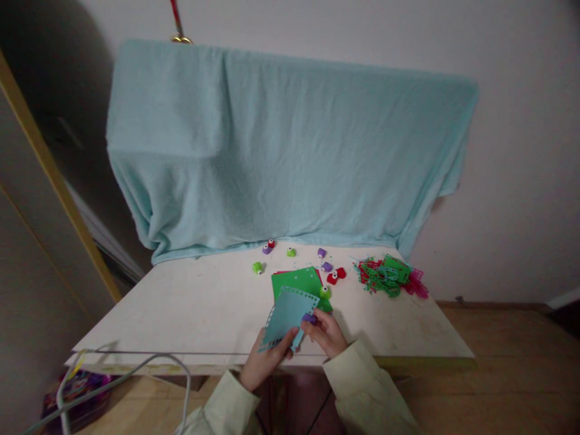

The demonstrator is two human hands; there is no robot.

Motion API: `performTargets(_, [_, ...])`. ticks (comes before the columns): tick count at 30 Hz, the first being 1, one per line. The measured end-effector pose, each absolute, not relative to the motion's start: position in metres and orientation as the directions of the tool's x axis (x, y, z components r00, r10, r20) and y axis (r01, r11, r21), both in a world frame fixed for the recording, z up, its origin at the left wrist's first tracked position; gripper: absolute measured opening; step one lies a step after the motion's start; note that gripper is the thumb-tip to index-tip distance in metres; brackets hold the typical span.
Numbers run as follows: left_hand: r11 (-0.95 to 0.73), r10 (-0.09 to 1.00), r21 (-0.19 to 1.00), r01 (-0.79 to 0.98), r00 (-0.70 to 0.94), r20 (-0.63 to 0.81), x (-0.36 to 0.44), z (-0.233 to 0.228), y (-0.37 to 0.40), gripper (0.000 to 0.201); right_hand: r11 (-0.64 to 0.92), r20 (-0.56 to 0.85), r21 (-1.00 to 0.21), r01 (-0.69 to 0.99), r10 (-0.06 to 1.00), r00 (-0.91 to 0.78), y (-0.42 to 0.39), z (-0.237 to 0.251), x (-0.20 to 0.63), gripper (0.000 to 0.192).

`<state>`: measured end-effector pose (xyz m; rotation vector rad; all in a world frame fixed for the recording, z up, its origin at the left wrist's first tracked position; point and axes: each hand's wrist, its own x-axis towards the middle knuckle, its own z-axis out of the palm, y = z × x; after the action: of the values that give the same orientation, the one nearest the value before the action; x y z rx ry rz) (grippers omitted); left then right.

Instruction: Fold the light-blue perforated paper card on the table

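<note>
Hands met at the near edge of a pale table [190, 308]. The left hand [263, 362] was closed on the lower part of a light blue sheet [286, 315] with a punched, lacy border, thumb and fingers pinching it from beneath so that it stood tilted above the tabletop. The right hand [327, 332] was curled around a small purple punch [310, 318] pressed against the sheet's right edge; whether the sheet was actually inside the punch's slot was too small to tell.

Behind the blue sheet lay a green sheet [301, 281] flat on the table, with a sliver of red sheet showing under it. A green punch [325, 292] sat on the green sheet's right corner. Other little punches were scattered along the far side: a green one [258, 267] to the left, a purple and red pair [268, 246], another green one [290, 252], two purple ones [323, 258], and a red one [336, 275].

No box, tray or bowl stood on the table; the offcuts simply sat in a loose heap of green, red and pink scraps [390, 276] well to the right of the hands. A pale blue blanket [281, 145] hung across the back, its hem resting on the table's far edge. A grey cable [136, 368] looped past the near left corner.
</note>
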<state>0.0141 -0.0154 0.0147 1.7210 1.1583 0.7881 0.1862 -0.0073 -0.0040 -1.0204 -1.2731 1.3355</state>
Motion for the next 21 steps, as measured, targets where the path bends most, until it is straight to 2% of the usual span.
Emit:
performTargets(10, [-0.210,0.928,0.882,0.421,0.370,0.044,0.015,0.029,-0.017,0.039,0.064,0.074,-0.996,-0.059,0.983,-0.171,-0.007,-0.003,0.186,0.030])
performTargets(21, [-0.207,0.930,0.891,0.403,0.364,0.051,0.015,0.028,-0.017,0.042,0.086,0.094,-0.995,-0.055,0.983,-0.155,-0.007,-0.005,0.186,0.027])
